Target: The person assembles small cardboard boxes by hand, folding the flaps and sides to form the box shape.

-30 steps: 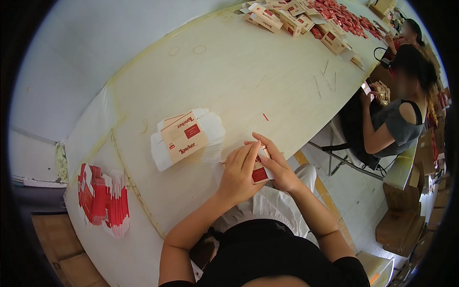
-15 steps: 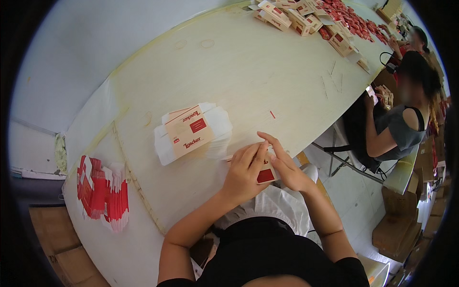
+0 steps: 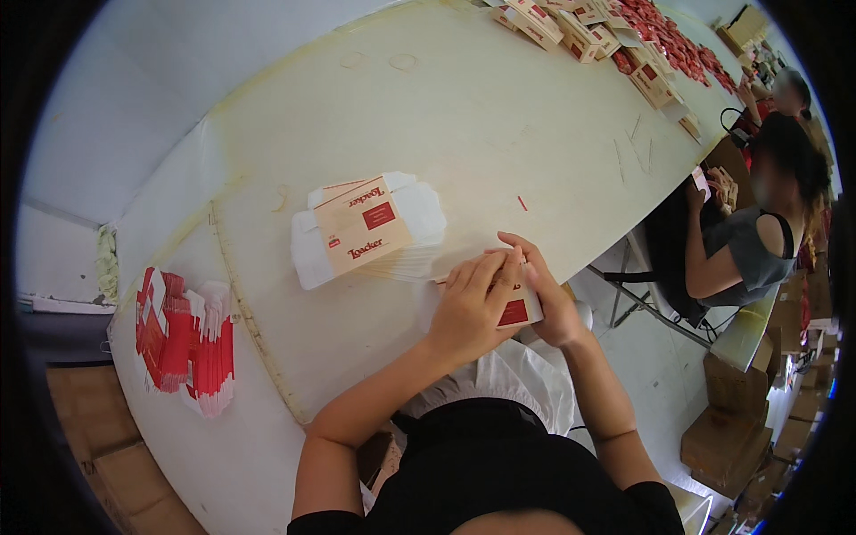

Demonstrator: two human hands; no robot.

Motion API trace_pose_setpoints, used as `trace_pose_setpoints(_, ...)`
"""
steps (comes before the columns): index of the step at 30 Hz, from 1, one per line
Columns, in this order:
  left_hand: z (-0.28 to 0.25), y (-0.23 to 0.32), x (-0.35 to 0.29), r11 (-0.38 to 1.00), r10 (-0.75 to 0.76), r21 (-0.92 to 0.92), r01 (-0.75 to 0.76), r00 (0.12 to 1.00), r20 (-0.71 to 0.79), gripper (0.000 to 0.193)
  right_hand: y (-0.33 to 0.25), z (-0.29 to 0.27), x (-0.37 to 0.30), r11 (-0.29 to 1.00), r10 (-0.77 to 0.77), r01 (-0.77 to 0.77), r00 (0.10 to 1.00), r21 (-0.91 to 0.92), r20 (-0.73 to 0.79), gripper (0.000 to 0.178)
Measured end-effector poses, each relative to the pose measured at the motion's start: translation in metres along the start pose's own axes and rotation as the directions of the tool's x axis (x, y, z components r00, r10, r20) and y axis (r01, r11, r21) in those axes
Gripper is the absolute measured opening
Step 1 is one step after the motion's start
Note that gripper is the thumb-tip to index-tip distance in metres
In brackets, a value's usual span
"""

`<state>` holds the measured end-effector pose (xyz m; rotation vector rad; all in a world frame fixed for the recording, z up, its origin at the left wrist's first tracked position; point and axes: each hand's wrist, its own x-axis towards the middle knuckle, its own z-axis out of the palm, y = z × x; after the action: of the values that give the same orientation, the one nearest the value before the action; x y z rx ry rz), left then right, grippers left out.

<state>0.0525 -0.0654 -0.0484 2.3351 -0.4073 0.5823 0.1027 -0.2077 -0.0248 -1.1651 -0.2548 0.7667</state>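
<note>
Left hand (image 3: 468, 308) and right hand (image 3: 548, 303) clamped on small tan-and-red cardboard carton (image 3: 517, 310), flat carton stack (image 3: 366, 227) beside

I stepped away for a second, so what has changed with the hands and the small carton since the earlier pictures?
Both hands, left hand and right hand, keep hold of the small carton; its red panel has tipped from near upright to flatter. Nothing was let go. The stack of flat cartons and the red pile lie as before on the table.
</note>
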Motion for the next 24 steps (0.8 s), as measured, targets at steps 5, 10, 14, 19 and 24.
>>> trace_pose_setpoints(5,-0.006,-0.005,0.002,0.995,-0.013,-0.098,0.017,0.999,0.042,0.094,0.009,-0.018,-0.008,0.924,-0.115,0.152,0.985,-0.351,0.125,0.075)
trace_pose_setpoints(10,-0.003,-0.008,0.001,0.996,-0.003,-0.094,0.003,1.0,0.003,0.096,0.014,-0.007,-0.006,0.894,-0.237,0.255,0.967,-0.369,0.094,0.067)
trace_pose_setpoints(14,-0.004,-0.005,0.001,0.999,-0.003,-0.052,0.004,1.0,0.01,0.094,0.018,-0.005,-0.007,0.944,-0.199,0.2,0.98,-0.263,0.03,0.065)
trace_pose_setpoints(19,-0.009,-0.005,0.003,0.992,-0.036,-0.123,0.038,0.999,0.023,0.091,0.012,0.001,-0.011,0.898,-0.273,0.255,0.962,-0.36,0.002,0.064)
trace_pose_setpoints(24,-0.004,-0.005,0.003,0.996,-0.026,-0.087,0.022,0.999,-0.041,0.085,0.01,0.007,-0.018,0.515,-0.429,0.256,0.903,-0.818,0.012,0.06)
